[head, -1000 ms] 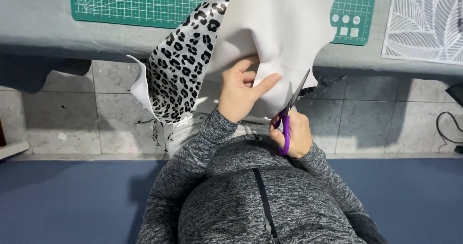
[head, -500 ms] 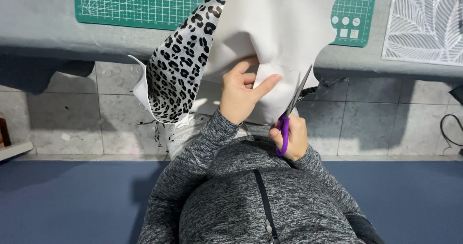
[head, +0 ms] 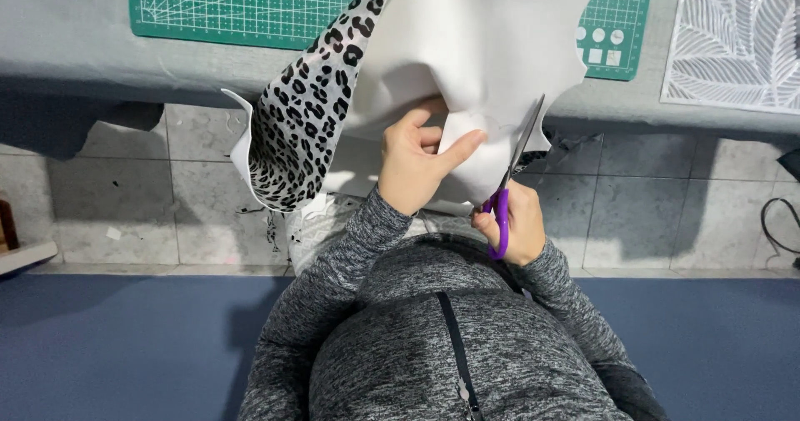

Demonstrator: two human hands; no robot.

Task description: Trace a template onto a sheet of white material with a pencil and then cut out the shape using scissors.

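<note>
Your left hand (head: 414,164) pinches the white fabric (head: 467,46) that hangs off the bench (head: 75,54). Your right hand (head: 518,225) grips the purple scissors (head: 507,196), fingers closed around the handle, blades at the fabric's edge.

A green cutting mat (head: 250,4) is lying on the grey worktop (head: 67,46), with a white sheet with a leaf pattern (head: 737,42) sitting off to the right edge. Grey floor tiles (head: 658,213) are showing underneath, a blue mat (head: 125,346) is covering the near floor, and a black cable (head: 771,234) is trailing at far right.
</note>
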